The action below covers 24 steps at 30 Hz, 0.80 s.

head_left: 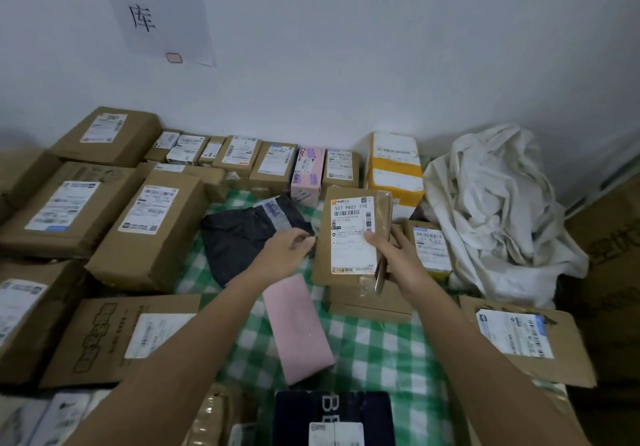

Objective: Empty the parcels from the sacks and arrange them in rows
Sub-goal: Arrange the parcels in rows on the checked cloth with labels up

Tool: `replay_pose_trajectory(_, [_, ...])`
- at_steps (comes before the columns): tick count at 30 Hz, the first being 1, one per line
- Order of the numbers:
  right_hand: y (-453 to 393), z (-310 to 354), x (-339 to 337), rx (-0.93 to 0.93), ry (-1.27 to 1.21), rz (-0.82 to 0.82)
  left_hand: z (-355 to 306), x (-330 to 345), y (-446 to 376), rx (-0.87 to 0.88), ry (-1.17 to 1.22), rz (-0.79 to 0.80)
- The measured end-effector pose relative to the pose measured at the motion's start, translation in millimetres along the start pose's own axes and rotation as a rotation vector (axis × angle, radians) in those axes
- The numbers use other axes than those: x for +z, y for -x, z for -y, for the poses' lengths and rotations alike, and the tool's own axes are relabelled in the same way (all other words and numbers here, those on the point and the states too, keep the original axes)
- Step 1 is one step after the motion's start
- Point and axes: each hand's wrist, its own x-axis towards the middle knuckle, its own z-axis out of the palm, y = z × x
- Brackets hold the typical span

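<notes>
Brown labelled parcel (351, 237), upright

The right hand (393, 255) gripped a flat brown parcel (349, 237) upright, label facing the camera. The left hand (289, 250) pinched the edge of a black poly bag (239, 237) lying on the green checked cloth (374, 348). A pink parcel (298, 328) lay between the forearms. A crumpled white sack (498, 210) sat beyond the right hand.

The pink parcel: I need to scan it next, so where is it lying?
In the head view, the pink parcel lies flat on the green checked cloth near the centre, between the person's forearms, below the black bag.
</notes>
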Motion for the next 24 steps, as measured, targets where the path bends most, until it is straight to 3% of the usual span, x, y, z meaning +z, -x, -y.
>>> replay_pose_trajectory(5, [-18.2,-6.6,7.8,0.011,0.016,-0.041,54.9,-6.1,-11.5,-0.25,-0.173,-0.078])
replay_pose_trajectory(10, [-51.3,-17.4,41.0,0.02,-0.005,-0.017,106.5,-17.9,-20.1,-0.413,-0.35,-0.003])
replay_pose_trajectory(14, [-77.6,-24.7,64.4,0.026,-0.071,-0.087,129.0,-18.7,-24.1,-0.376,-0.438,0.051])
replay_pose_trajectory(18, [-95.8,-29.6,74.8,0.033,-0.106,-0.088,133.0,-2.6,-28.8,-0.155,-0.671,0.114])
replay_pose_trajectory(24, [-107.2,-38.3,83.0,0.058,-0.021,-0.089,143.9,21.0,-35.4,-0.14,-0.871,0.169])
